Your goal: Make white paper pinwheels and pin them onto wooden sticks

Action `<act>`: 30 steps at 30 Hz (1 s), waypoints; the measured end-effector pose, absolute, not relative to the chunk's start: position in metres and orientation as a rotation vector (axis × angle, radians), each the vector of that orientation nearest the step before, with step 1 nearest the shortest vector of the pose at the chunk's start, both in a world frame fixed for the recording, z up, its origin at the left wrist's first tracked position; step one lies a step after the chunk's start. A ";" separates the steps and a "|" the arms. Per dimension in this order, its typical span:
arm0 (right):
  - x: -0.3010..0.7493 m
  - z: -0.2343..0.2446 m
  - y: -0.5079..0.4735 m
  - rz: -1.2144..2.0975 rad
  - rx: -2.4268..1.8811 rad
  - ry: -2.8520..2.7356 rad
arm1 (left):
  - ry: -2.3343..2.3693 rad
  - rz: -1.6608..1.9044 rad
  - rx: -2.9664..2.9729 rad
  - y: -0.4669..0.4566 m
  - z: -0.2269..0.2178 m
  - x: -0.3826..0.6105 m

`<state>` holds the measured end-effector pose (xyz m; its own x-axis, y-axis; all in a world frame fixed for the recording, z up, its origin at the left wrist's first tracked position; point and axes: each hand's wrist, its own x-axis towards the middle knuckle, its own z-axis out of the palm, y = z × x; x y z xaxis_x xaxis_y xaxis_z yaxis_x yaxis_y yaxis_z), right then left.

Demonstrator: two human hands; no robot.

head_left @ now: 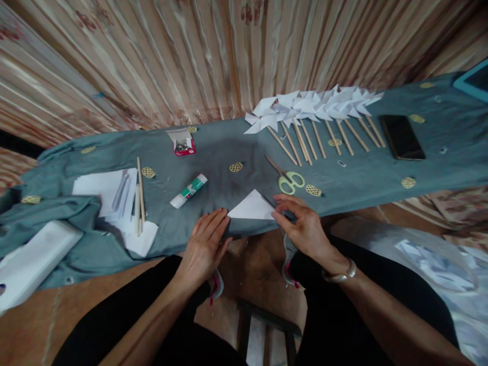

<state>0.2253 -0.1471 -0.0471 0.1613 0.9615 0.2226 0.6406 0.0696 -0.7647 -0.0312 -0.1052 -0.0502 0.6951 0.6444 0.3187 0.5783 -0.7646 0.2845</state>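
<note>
L hand point(204, 246) flat, R hand point(303, 223) pinching folded paper triangle point(252, 206); paper pinwheels point(318, 105) done, plain paper point(101, 185) & sticks point(141, 188) left

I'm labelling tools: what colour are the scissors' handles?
The scissors' handles are light yellow-green, seen best in the head view.

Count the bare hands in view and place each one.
2. The bare left hand is at the left corner of the white paper triangle; the bare right hand is at its right corner.
</note>
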 end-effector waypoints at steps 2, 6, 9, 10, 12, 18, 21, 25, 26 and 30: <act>0.229 -0.046 -0.147 0.551 -1.636 -1.515 | 1.004 0.619 2.733 -0.103 -0.050 -0.032; 0.233 -0.040 -0.148 0.464 -1.643 -1.507 | 1.030 0.684 2.699 -0.098 -0.046 -0.031; 0.226 -0.033 -0.151 0.347 -1.603 -1.628 | 1.038 0.800 2.702 -0.095 -0.038 -0.021; 0.222 -0.031 -0.153 0.312 -1.579 -1.687 | 1.024 0.843 2.715 -0.095 -0.035 -0.017; 0.215 -0.027 -0.155 0.245 -1.528 -1.811 | 0.971 0.921 2.777 -0.095 -0.028 -0.007; 0.205 -0.025 -0.160 0.299 -1.445 -1.919 | 0.840 0.815 2.894 -0.102 -0.014 0.012; 0.207 -0.025 -0.162 0.410 -1.449 -1.862 | 0.819 0.847 2.886 -0.103 -0.013 0.013; 0.210 -0.025 -0.166 0.528 -1.501 -1.782 | 0.893 0.876 2.903 -0.098 -0.015 0.011; 0.211 -0.026 -0.167 0.557 -1.508 -1.762 | 0.905 0.866 2.910 -0.096 -0.016 0.011; 0.213 -0.033 -0.167 0.535 -1.503 -1.795 | 0.865 0.837 2.928 -0.090 -0.024 0.009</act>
<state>0.2126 -0.1668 -0.0327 -0.0573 0.9634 0.2617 0.6629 0.2327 -0.7116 0.0089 -0.0898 -0.0241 0.7109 0.4993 0.4954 0.5119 -0.8503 0.1224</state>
